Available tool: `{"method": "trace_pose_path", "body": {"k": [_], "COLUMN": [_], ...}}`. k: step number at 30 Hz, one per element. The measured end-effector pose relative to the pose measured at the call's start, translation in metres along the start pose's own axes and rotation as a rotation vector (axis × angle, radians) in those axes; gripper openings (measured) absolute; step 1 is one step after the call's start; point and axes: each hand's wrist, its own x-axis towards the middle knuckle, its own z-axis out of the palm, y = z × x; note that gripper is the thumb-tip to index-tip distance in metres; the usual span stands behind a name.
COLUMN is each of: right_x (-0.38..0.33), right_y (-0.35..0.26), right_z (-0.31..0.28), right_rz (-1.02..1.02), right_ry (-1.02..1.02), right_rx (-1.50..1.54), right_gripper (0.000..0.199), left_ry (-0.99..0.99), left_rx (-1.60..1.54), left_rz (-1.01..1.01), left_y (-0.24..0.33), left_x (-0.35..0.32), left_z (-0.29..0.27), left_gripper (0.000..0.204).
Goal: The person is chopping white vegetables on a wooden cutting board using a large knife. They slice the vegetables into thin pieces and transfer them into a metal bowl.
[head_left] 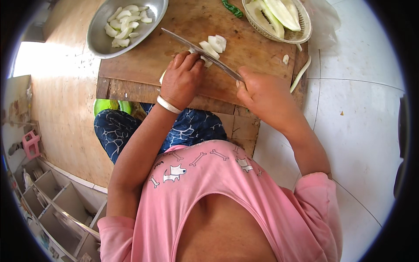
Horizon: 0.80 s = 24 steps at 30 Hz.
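Note:
My right hand [264,97] is closed around the handle of a kitchen knife [220,65]. Its long blade runs far-left across the wooden board [248,50], right against the fingers of my left hand [182,79]. Those fingers are curled over a pale, peeled gourd piece [162,77], mostly hidden beneath the hand, and press it to the board. Just beyond the blade lie several white gourd slices [214,45]. At the far left, a metal bowl [98,47] holds more curved slices. A woven basket [305,38] at the far right contains long, hollowed gourd halves [279,15].
A green pepper [231,8] lies at the board's far side. A pale peel strip [300,74] hangs over the right edge, near a small white scrap [285,59]. Below the board's left corner is a bright green container [104,105]. A pink stool [31,144] stands far left.

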Motion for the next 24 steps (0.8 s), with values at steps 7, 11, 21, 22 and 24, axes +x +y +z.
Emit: {"method": "trace_pose_path", "body": {"k": [7, 11, 21, 22, 24], "right_x": [0.014, 0.011, 0.007, 0.011, 0.015], "right_y": [0.004, 0.008, -0.002, 0.001, 0.003], "right_z": [0.026, 0.024, 0.012, 0.017, 0.023], "right_rz": [-0.014, -0.036, -0.03, -0.038, -0.034], "right_ry": [0.017, 0.081, -0.009, 0.008, 0.026], "right_rx": [-0.112, -0.04, -0.068, -0.08, -0.088], "right_gripper": [0.013, 0.013, 0.015, 0.015, 0.015], "left_ry": [-0.02, -0.002, 0.001, 0.011, 0.014], "left_rx": [0.011, 0.01, 0.041, 0.035, 0.002], "left_rz": [0.009, 0.019, 0.01, 0.022, 0.019], "left_y": [-0.001, 0.001, 0.0, 0.0, -0.001], "left_x": [-0.005, -0.005, -0.01, -0.008, -0.008], "left_z": [0.0, -0.007, -0.003, -0.002, -0.002], "left_gripper": [0.024, 0.024, 0.025, 0.025, 0.024]}}
